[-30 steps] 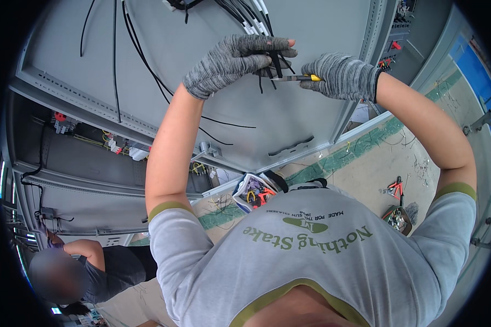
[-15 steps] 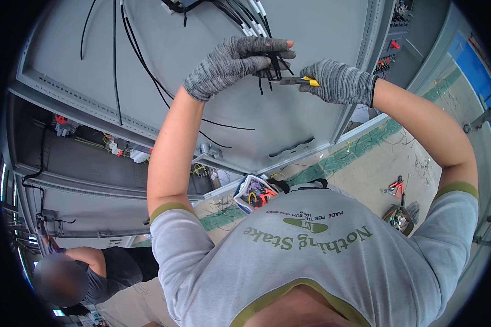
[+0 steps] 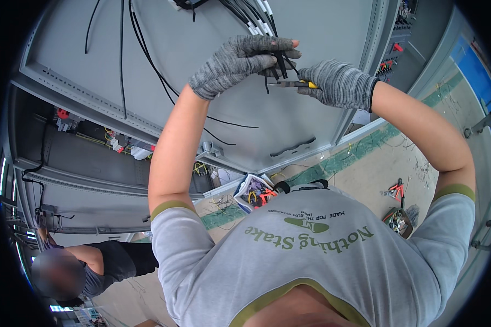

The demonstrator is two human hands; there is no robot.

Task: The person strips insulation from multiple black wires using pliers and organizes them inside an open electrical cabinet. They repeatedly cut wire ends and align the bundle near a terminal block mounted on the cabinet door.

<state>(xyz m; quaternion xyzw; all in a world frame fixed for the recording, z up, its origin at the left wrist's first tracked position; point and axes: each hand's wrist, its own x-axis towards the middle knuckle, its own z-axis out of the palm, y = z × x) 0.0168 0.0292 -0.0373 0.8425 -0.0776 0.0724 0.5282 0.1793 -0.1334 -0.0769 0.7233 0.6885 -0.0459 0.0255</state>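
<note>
My left hand (image 3: 240, 62), in a grey knitted glove with bare fingertips, is closed round a bundle of black wires (image 3: 280, 66). Their cut ends stick out below its fingers, and one thin end hangs lower than the others. In my right hand (image 3: 338, 84), gloved alike, is a pair of cutting pliers (image 3: 292, 84) with yellow on the handles. The plier jaws point left, just under the wire ends; whether they touch a wire I cannot tell. Above the left hand, the wires carry white marker sleeves (image 3: 261, 26).
Loose black wires (image 3: 142, 54) hang over the grey cabinet panel (image 3: 322, 32) at left. Below lie a box of tools (image 3: 253, 193), red-handled pliers (image 3: 396, 189) and a container of small parts (image 3: 398, 220). Another person (image 3: 101, 267) works at the lower left, beside cabinet frames.
The pliers have shifted slightly down relative to the wires. Fewer wire ends hang low beneath my left hand. The whole view has shifted a little.
</note>
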